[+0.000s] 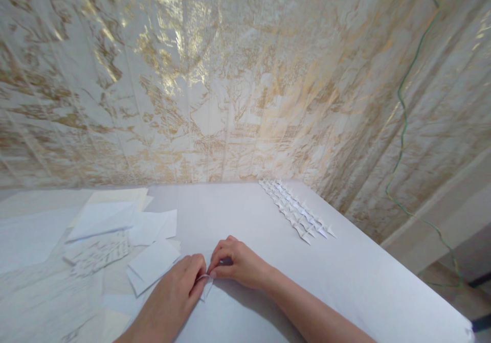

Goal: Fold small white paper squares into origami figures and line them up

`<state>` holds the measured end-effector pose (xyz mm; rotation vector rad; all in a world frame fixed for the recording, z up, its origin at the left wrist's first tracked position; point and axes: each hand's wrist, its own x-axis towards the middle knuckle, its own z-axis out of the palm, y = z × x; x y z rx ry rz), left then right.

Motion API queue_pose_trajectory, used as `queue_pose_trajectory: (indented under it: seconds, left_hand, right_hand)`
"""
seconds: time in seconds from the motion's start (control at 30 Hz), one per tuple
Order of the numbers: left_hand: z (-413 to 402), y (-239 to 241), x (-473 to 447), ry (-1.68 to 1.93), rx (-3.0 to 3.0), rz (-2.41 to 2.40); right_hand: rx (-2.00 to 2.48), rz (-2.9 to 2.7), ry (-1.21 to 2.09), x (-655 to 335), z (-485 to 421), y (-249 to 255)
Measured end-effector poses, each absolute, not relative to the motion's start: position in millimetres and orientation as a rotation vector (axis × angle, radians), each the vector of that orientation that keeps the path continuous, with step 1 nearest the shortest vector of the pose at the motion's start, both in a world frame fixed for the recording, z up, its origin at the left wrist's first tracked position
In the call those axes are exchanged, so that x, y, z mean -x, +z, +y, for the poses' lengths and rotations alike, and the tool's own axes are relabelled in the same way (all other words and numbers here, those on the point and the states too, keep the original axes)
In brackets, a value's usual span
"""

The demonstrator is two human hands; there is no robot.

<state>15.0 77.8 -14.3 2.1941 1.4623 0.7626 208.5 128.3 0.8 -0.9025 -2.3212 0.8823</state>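
Note:
My left hand (pixel 174 292) and my right hand (pixel 236 264) meet at the near middle of a white table (pixel 345 281). Both pinch one small piece of white folded paper (pixel 206 284) between fingertips, pressed down against the tabletop. Most of the piece is hidden by my fingers. Two long rows of small folded white paper pieces (pixel 297 211) lie at the far right of the table.
A loose pile of white paper sheets (pixel 126 230) and some printed sheets (pixel 97 253) covers the table's left side. A gold-patterned white curtain (pixel 230 77) hangs right behind the table. A green cord (pixel 402 128) dangles at right. The table's right edge drops to the floor.

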Motion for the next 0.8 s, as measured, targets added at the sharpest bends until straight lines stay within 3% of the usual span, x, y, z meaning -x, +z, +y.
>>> queue_pose_trajectory:
  seconds: [0.8]
  left_hand:
    - [83.2,-1.1,-11.2,0.835,-1.974,1.385]
  right_hand:
    - [1.183,-2.273,0.701,-185.1,109.9,2.3]
